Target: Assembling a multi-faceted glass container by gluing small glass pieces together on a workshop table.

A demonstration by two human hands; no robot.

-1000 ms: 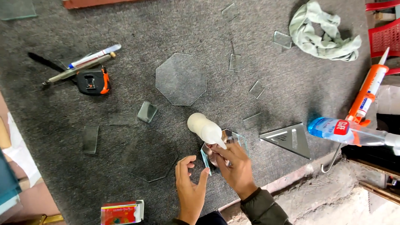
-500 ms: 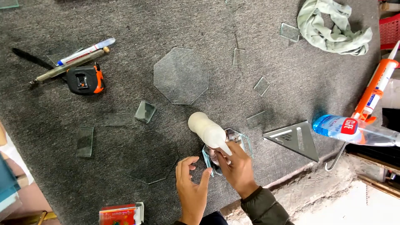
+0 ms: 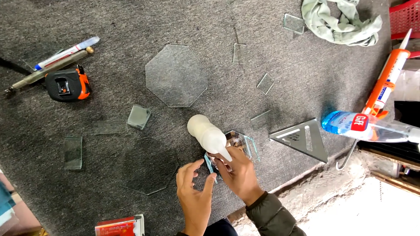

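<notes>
At your near edge of the counter lies a small red-and-white box (image 3: 119, 226). To your right, a clear blue-tinted bottle (image 3: 367, 128) carries a red label (image 3: 359, 122), beside an orange-and-white sealant tube (image 3: 387, 81).

Head view, steeply down, near worktop (image 3: 306, 87)

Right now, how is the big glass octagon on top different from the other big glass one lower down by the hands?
The upper glass octagon looks pale and bright against the grey carpet; the lower glass octagon is so faint that only its edges show. The upper one lies apart from both hands; the lower one lies just beside the left hand. Both are flat, clear, many-sided panes of similar size, lying on the carpet.
</notes>
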